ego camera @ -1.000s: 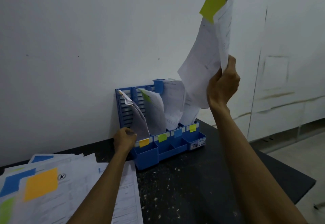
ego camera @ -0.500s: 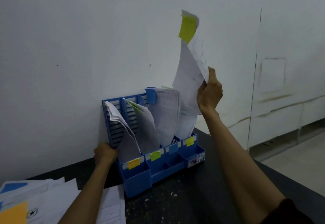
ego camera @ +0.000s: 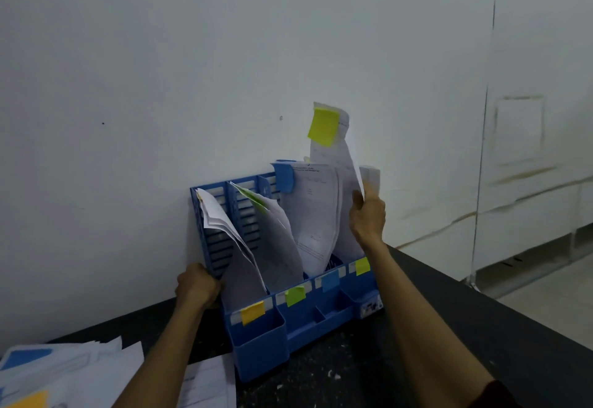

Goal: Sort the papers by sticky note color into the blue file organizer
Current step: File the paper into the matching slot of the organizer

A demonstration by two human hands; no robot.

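The blue file organizer (ego camera: 266, 334) stands against the white wall on a black table. Its front carries orange, green, blue and yellow sticky labels, left to right. My right hand (ego camera: 368, 215) grips a paper with a yellow sticky note (ego camera: 323, 127), whose lower end sits in the rightmost slot, above the yellow label (ego camera: 362, 266). My left hand (ego camera: 197, 289) grips the organizer's left side wall. Papers stand in the other three slots; the blue-noted one (ego camera: 284, 176) is in the third.
A loose pile of papers (ego camera: 64, 372) with blue and orange sticky notes lies at the lower left of the black table (ego camera: 449, 327). The table's right edge drops to a light floor (ego camera: 552, 292). The wall is close behind the organizer.
My right hand has brought the yellow-noted paper down from high above into the rightmost slot. My left hand stays at the organizer's left side. The camera view has shifted right.
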